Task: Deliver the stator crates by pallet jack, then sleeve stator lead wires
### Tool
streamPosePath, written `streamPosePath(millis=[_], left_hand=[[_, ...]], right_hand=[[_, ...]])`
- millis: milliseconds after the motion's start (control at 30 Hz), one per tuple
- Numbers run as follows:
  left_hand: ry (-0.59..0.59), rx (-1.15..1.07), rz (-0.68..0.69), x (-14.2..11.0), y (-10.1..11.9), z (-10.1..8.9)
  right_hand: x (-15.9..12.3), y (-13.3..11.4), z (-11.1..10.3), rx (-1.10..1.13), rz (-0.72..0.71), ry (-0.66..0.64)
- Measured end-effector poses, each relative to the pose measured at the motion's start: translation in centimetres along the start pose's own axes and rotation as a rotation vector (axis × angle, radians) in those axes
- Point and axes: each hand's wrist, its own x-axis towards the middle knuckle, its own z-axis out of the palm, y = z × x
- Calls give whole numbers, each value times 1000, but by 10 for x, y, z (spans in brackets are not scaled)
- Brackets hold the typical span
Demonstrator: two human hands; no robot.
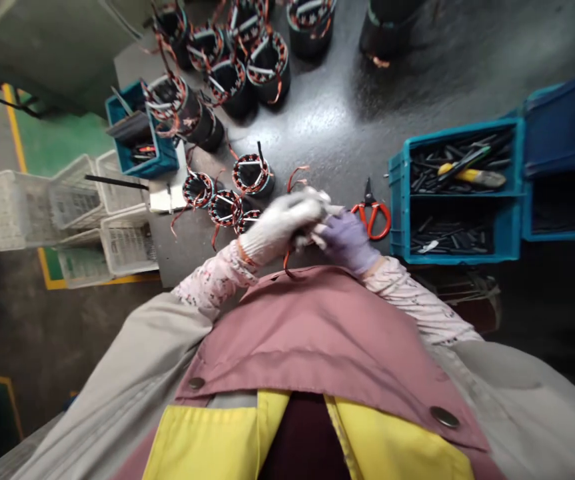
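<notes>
My left hand, in a white knitted glove, is closed around a wire-wound motor stator, mostly hidden by the fingers. Orange-and-black lead wires stick out below the gloves, and others rise above them. Against it from the other side, my right hand in a purple glove has its fingers bent and pressed together close to the left fingertips; what they pinch is blurred. Red-handled scissors lie just right of my right hand. Beside my left hand stand several small stators with loose leads.
Larger stators crowd the back left of the metal table. A blue divided bin at right holds black sleeves and a yellow-handled cutter. Another blue bin and white baskets are at left.
</notes>
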Motion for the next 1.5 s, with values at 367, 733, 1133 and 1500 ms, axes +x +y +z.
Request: streamPosePath(millis=[367,733,1133,1500], left_hand=[[-205,600,104,13,-50,73],[-89,242,321,69,-65,-34],[-224,549,-70,140,-95,-19],[2,332,45,42,-100,-17]], right_hand=[[102,-24,21,512,306,115],[40,64,-43,635,622,205],[50,12,3,-176,273,-409],[88,-14,37,-194,426,-494]])
